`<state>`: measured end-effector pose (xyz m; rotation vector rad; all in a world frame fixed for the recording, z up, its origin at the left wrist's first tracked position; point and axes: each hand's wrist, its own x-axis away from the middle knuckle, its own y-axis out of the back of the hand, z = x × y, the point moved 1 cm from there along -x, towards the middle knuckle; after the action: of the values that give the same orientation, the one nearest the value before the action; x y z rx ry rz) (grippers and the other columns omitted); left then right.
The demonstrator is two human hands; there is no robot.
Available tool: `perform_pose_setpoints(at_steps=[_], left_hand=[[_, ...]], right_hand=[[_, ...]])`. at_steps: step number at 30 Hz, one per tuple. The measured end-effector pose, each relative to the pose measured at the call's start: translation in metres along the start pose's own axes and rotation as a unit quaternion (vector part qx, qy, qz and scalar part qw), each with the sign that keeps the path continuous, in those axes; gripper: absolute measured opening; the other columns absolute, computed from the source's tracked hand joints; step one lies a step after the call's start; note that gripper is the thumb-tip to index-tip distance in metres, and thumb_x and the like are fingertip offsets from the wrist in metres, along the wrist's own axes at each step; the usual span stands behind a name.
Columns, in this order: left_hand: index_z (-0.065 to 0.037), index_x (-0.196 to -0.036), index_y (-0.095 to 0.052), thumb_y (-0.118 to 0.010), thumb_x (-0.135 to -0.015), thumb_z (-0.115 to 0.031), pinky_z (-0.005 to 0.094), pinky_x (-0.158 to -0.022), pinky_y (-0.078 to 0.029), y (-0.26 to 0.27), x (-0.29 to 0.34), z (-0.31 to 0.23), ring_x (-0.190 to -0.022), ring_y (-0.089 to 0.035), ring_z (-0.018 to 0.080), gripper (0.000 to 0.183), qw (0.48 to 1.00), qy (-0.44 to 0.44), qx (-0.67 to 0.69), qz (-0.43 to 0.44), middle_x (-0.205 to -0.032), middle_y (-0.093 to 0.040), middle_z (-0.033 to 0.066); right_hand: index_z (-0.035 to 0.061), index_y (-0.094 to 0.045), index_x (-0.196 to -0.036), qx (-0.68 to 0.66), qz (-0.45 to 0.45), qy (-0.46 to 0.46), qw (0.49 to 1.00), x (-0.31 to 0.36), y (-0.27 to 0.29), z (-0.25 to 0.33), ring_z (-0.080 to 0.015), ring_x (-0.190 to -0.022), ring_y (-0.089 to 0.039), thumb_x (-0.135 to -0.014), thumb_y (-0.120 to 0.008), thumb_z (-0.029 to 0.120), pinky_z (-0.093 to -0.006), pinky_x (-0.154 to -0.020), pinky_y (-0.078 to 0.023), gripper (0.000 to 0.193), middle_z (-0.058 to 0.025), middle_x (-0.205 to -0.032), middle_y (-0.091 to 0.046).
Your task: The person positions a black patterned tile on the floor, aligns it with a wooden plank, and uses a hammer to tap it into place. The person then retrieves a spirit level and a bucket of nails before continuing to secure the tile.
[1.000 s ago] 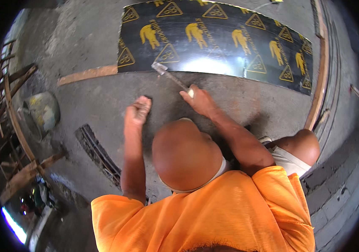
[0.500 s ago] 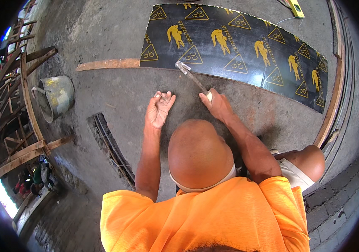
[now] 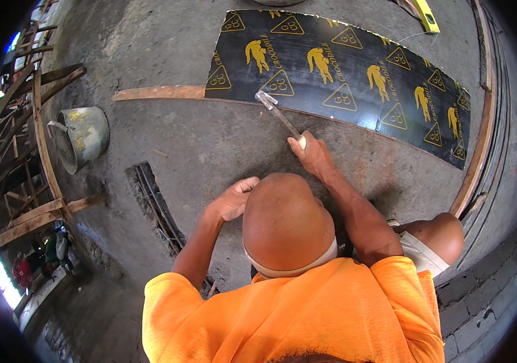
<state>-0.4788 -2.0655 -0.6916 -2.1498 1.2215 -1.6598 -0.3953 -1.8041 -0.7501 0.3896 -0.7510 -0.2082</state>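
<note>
My right hand [image 3: 312, 152] grips a claw hammer [image 3: 284, 119] by its handle. The hammer's pale metal head lies at the near edge of a black-faced board [image 3: 355, 75] with yellow printing. My left hand [image 3: 236, 198] is beside my bent bare knee [image 3: 287, 215], its fingers curled in. Part of those fingers is hidden by the knee, and I cannot make out what they hold, if anything. A narrow wooden strip [image 3: 158, 92] extends left from the board along the concrete floor.
Left stands a stained bucket [image 3: 86, 138], near timber framing [image 3: 46, 145]. A long slot [image 3: 152, 196] is cut into the floor. Along the right runs a timber edge [image 3: 481, 145], with grey blockwork [image 3: 482, 305] below it. A yellow level [image 3: 426, 17] lies far right. People stand at far left.
My left hand has drawn back from near the board to beside my knee, and its fingers have curled in. My right hand and the hammer have hardly moved.
</note>
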Motion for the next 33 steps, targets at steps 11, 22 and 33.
perform_pose_setpoints(at_steps=[11,22,33], left_hand=[[-0.004,-0.123,-0.058,-0.07,-0.094,-0.021,0.0315,-0.085,-0.046,-0.021,0.02,-0.04,-0.098,-0.057,0.0145,0.035,0.842,0.037,-0.538,0.013,-0.117,-0.066,0.0058],[-0.006,-0.099,-0.069,-0.07,-0.093,-0.028,0.0218,-0.052,-0.034,0.035,-0.04,-0.125,-0.064,-0.045,0.0017,0.023,0.848,-0.26,-0.323,-0.33,-0.09,-0.068,-0.0009],[0.002,-0.1,-0.072,-0.07,-0.094,-0.027,0.0353,-0.086,-0.051,0.101,-0.113,-0.159,-0.093,-0.069,0.0224,0.03,0.669,-0.426,-0.378,-0.478,-0.099,-0.075,0.015]], right_hand=[[-0.0005,-0.061,-0.111,-0.015,-0.013,0.01,1.0,0.005,0.001,-0.004,-0.051,-0.097,-0.066,-0.097,-0.057,0.057,-0.0573,-0.083,-0.051,0.059,-0.031,-0.097,-0.07],[-0.0003,-0.061,-0.108,0.012,-0.033,0.007,0.999,0.002,-0.002,0.001,-0.052,-0.094,-0.066,-0.097,-0.057,0.058,-0.0582,-0.079,-0.05,0.059,-0.0315,-0.095,-0.069],[-0.001,-0.06,-0.111,0.022,-0.01,0.009,1.0,0.002,0.001,0.002,-0.0523,-0.099,-0.065,-0.098,-0.053,0.058,-0.0582,-0.085,-0.051,0.061,-0.0316,-0.1,-0.069]])
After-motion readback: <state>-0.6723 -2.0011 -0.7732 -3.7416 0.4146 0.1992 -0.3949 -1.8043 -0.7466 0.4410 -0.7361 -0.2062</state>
